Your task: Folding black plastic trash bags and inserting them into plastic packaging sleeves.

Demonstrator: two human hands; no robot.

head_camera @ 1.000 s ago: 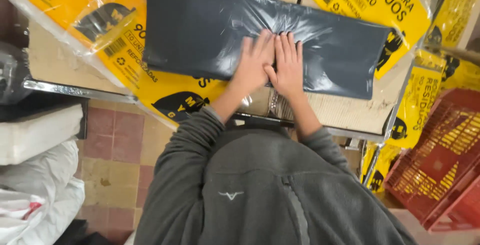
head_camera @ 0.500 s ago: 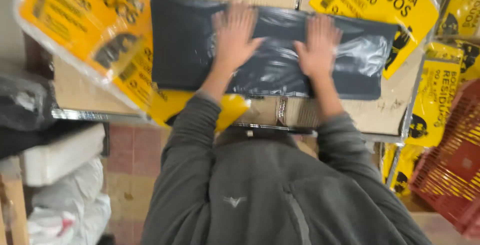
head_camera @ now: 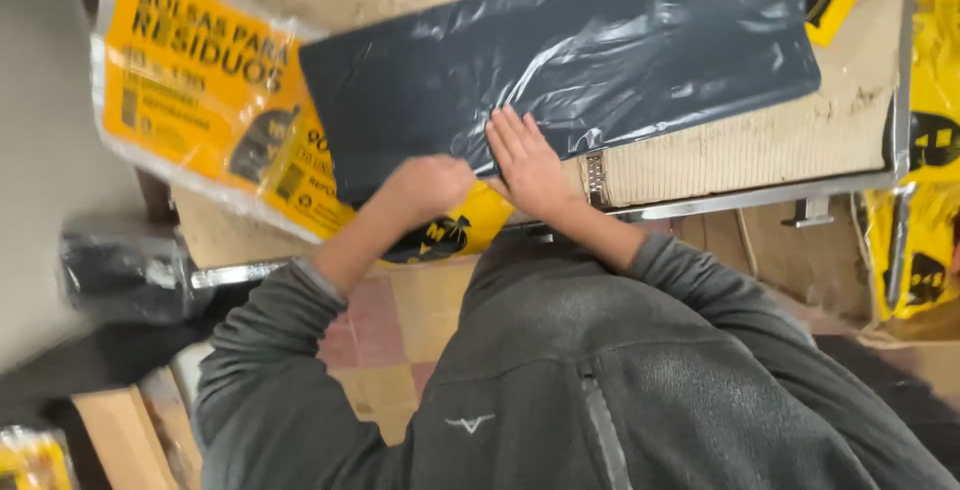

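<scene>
— Dark plastic bag stack [head_camera: 560, 70], centre top, flat on the cardboard-covered surface [head_camera: 760, 150]?
— Yes. Hands were spread wide across it half a second ago; now together at its near edge. Right hand [head_camera: 525, 160] flat, fingers open; left hand [head_camera: 430, 185] curled, grip unclear.
— Containers?
— Yellow printed packet [head_camera: 200, 110], upper left, sealed, contents hidden.

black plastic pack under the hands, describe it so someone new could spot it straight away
On the cardboard-topped bench lies a flat, dark rectangular pack in glossy clear film. The right hand lies flat on its near edge, the left hand beside it. Unlike the yellow printed packs around it, it is plain black.
</scene>
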